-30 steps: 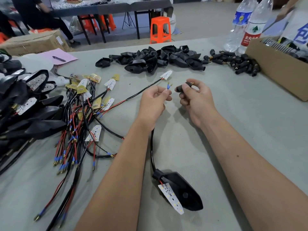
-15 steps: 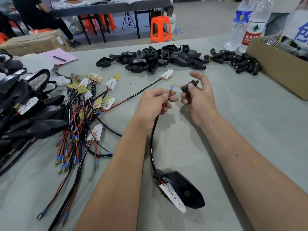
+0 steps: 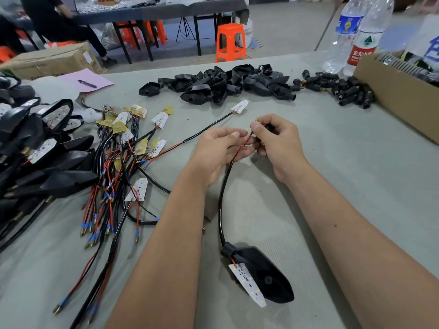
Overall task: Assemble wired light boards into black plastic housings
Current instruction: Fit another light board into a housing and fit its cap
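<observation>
A black housing (image 3: 263, 276) lies near me on the grey table (image 3: 344, 186), with a white light board (image 3: 247, 282) half out of it. Its black cable (image 3: 222, 200) curves up to my hands. My left hand (image 3: 218, 150) holds the red and black wire ends (image 3: 242, 146). My right hand (image 3: 275, 143) pinches the wire tips and grips a small black sleeve, mostly hidden by its fingers; a brass tip (image 3: 257, 119) shows above them.
Loose wired boards (image 3: 123, 162) lie tangled at the left beside finished housings (image 3: 35, 150). A pile of empty housings (image 3: 221, 84) and small black sleeves (image 3: 344, 89) sits at the back. A cardboard box (image 3: 392, 96) and two bottles (image 3: 351, 36) stand at the right.
My hands have come together. The wire ends, earlier held free by my left hand, are now in my right hand's fingers with the sleeve.
</observation>
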The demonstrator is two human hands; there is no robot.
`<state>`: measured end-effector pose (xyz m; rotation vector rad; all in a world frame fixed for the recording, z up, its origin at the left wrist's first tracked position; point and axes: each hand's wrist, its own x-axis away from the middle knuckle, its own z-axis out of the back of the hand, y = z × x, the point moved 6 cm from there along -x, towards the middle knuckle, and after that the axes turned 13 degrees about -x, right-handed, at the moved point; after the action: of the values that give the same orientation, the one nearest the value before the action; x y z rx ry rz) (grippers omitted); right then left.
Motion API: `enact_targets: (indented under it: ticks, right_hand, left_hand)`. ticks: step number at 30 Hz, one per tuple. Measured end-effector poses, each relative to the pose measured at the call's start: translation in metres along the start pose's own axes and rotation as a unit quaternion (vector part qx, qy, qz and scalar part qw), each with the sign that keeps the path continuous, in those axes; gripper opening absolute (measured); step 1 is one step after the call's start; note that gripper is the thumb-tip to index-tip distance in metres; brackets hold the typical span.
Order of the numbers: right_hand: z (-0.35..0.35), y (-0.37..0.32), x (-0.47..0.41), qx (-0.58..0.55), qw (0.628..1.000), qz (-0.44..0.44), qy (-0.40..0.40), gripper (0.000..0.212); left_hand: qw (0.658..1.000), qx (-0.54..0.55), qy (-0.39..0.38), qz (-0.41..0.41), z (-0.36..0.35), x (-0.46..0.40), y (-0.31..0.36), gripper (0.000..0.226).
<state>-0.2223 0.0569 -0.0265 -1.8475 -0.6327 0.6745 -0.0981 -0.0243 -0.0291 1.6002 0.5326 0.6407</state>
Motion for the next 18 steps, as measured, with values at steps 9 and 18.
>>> enact_targets:
  ticks: [9,18]
  right_hand:
    - [0.002,-0.001,-0.001,-0.032,0.999,-0.010,0.006,0.016]
    - [0.005,0.002,-0.003,-0.042,0.999,-0.014,0.001,0.011]
  left_hand:
    - [0.994,-0.096,-0.052,0.030,0.015,0.010,0.000,0.012]
    - [0.990,-0.131,-0.045,0.016,0.012,0.011,0.004,0.014]
